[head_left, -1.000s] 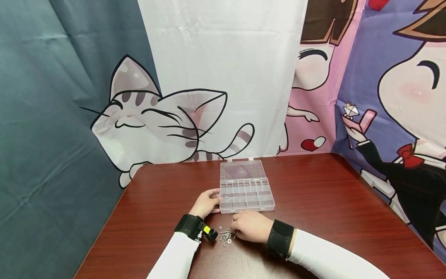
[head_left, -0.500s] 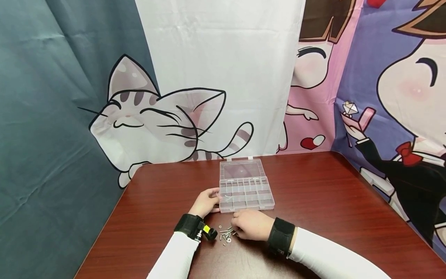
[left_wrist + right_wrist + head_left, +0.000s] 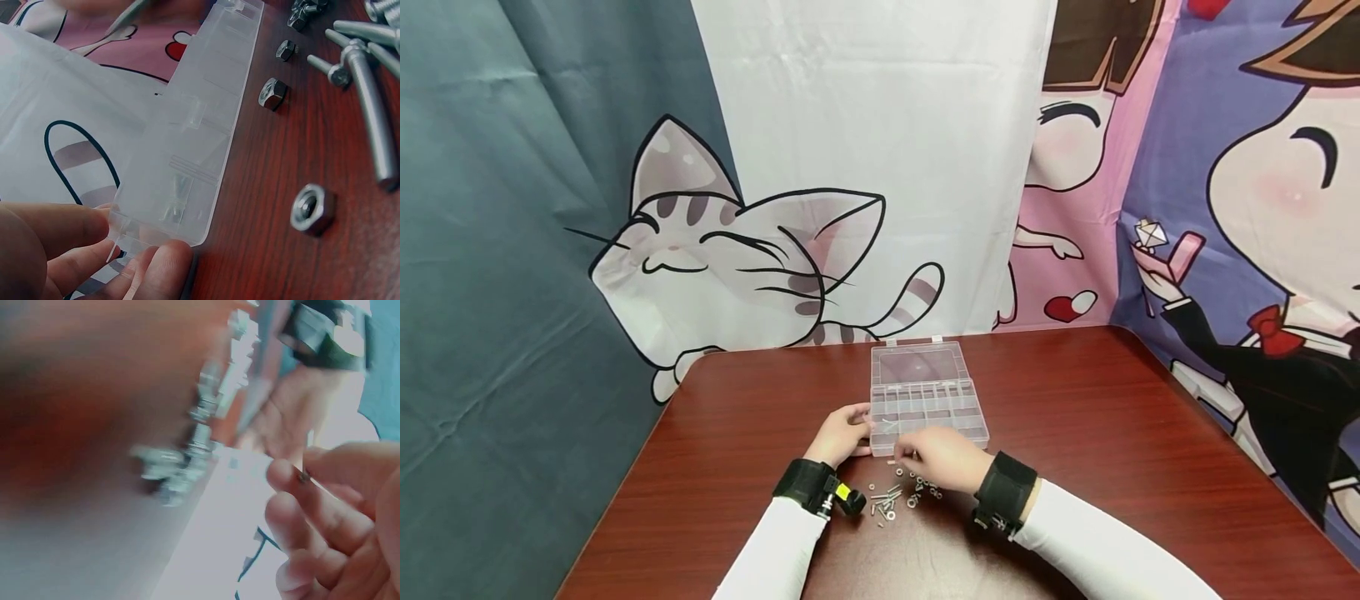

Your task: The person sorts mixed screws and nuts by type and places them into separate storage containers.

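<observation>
A clear plastic compartment box (image 3: 968,435) lies with its lid raised at the back. My left hand (image 3: 838,437) holds its near left corner, with fingers and thumb on either side in the left wrist view. Some hardware shows through the wall of the corner compartment. Over the box's front edge is my right hand (image 3: 946,460), pinching a small thin bolt (image 3: 307,456) between thumb and forefinger. Loose bolts (image 3: 886,500) and several nuts (image 3: 921,483) lie on the table in front of the box. One hex nut (image 3: 312,209) lies close to the box.
The brown table (image 3: 760,392) runs back to a printed cloth backdrop (image 3: 880,125). Black straps are on both wrists, and a small camera (image 3: 850,500) sticks out from the left one, beside the loose bolts. The right wrist view is blurred.
My right hand has lifted from beside the pile and moved forward to the box's front edge, uncovering several nuts. My left hand stays at the box's corner.
</observation>
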### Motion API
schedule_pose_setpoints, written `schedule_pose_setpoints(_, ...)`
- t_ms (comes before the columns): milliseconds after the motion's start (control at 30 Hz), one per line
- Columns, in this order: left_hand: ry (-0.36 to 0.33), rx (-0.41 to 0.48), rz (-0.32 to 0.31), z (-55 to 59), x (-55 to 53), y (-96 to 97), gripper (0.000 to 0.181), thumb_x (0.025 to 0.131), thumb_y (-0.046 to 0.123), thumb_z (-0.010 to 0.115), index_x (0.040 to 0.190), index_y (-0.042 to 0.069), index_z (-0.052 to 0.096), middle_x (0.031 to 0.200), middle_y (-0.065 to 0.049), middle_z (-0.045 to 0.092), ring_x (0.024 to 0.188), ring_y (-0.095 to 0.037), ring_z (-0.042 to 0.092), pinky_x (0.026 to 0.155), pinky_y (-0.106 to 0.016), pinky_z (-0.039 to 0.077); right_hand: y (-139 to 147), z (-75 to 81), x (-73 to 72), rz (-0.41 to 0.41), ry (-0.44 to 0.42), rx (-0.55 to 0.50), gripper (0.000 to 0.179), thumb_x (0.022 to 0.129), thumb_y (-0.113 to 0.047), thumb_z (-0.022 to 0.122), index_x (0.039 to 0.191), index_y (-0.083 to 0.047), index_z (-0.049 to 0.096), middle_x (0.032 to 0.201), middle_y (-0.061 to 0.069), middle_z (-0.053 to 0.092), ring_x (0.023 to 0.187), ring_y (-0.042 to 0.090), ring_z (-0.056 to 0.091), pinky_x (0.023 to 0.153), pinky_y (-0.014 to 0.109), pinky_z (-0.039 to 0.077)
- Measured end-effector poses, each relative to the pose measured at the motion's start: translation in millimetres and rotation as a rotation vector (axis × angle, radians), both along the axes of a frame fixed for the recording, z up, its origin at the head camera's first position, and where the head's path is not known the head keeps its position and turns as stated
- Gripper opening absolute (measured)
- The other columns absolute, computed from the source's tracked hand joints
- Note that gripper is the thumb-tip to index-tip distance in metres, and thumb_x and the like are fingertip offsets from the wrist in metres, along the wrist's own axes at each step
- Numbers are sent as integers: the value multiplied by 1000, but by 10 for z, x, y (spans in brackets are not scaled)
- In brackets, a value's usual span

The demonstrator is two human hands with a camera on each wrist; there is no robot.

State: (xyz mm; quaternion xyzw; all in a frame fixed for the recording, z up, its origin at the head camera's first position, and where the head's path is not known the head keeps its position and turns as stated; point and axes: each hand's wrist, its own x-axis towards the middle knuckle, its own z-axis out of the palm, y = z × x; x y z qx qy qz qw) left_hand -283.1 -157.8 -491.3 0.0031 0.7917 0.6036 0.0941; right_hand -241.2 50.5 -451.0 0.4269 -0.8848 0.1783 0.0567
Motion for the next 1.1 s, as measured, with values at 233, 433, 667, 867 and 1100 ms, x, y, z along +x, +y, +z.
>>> schedule_pose_setpoints(233,-3,6,-9,-33,-17,-12,48,90,11,57,135,4,44,122,-20,54,91,-21,62,64,-32,57,-99,89,-265,-183,-54,-118,5,87,-20,64,87,-16,67,77,-12,63,70,2,56,63,22,48)
schedule_pose_setpoints(433,-10,10,-3,-39,-4,-10,47,90,11,57,134,4,45,121,-19,54,90,-21,63,64,-32,57,-213,23,-532,-227,-80,-87,6,87,-20,64,84,-16,66,75,-11,62,70,5,56,63,24,47)
schedule_pose_setpoints(667,-3,2,6,-19,5,-7,46,90,11,58,134,5,46,122,-19,54,91,-21,62,63,-32,57,-314,-65,-714,-212,16,-19,6,86,-21,64,81,-19,66,73,-11,61,66,5,55,61,25,47)
schedule_pose_setpoints(867,4,8,0,-27,-3,-13,47,89,10,58,134,5,46,123,-19,54,93,-22,62,62,-32,57,-364,-125,-778,-226,34,28,7,85,-20,64,78,-21,65,70,-12,60,63,4,53,60,23,45)
schedule_pose_setpoints(1100,0,18,7,-16,-2,-22,46,89,10,58,133,4,46,123,-20,53,91,-22,62,62,-33,57,-397,-149,-813,-221,6,28,7,84,-21,67,77,-21,65,70,-11,60,64,6,52,60,24,45)
